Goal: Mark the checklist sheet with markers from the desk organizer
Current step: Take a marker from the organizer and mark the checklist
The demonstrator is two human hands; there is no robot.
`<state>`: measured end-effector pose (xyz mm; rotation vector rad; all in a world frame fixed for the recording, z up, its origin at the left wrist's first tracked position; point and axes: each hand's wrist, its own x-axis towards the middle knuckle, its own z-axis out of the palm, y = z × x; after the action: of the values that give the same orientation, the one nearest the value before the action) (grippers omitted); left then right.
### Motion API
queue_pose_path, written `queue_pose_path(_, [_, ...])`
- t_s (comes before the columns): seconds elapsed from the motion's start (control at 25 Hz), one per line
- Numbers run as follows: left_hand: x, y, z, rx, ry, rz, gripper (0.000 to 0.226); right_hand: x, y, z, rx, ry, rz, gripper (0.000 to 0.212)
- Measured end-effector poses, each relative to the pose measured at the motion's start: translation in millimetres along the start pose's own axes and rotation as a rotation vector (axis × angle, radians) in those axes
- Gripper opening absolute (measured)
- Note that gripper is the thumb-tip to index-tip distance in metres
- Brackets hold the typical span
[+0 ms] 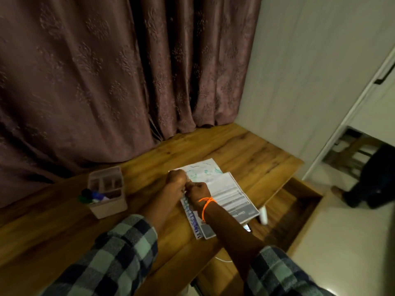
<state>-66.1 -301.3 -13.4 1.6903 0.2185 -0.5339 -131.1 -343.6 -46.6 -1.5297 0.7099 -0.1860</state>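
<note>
Paper is the main thing: the checklist sheet (232,194) lies flat on the wooden desk (245,146), its long side running from near the person away toward the curtain (106,71). It is white with grey rows. Both fists meet over it. The left hand (176,184) and right hand (197,192) are curled tight, touching; what they grip is hidden. The desk organizer (108,192) stands to the left with markers (92,196) inside.

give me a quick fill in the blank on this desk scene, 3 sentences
1. The desk organizer stands to the ____ of the checklist sheet.
2. A thread of ____ colour circles the wrist of the right hand.
3. The left hand and right hand meet above the ____.

Missing words: left; orange; sheet
</note>
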Motion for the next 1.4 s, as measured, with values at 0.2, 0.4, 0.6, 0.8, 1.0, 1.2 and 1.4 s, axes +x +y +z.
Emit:
queue_pose_path(0.2, [24.5,-13.0,-1.9,0.188,-0.043,0.091,0.021,-31.2,21.6,-31.1,-0.027,0.009,0.188,0.043])
queue_pose_path(0.4, [37.2,7.3,-43.5,0.559,0.151,0.401,0.03,-66.5,48.7,-55.3,0.276,0.086,0.094,0.019])
queue_pose_path(0.6, [26.4,-76.7,-38.3,0.891,-0.085,0.68,0.021,-43.6,31.5,-75.7,0.543,0.001,-0.055,0.021])
queue_pose_path(0.8, [25.8,-108.6,-36.7,1.058,-0.02,0.852,0.039,-16.7,28.8,-72.4,0.532,0.03,-0.199,0.012])
queue_pose_path(1.0, [34.4,-114.9,-36.9,1.114,0.034,0.954,0.033,2.8,45.3,-56.4,0.287,0.236,-0.214,0.049])
queue_pose_path(1.2, [42.7,-119.0,-36.3,1.109,0.034,0.947,0.037,37.5,48.4,-57.8,0.022,0.272,-0.271,0.014])
queue_pose_path(1.4, [48.6,-126.5,-32.2,1.06,0.081,0.963,0.035,63.2,46.6,-63.0,-0.087,0.28,-0.338,0.016])
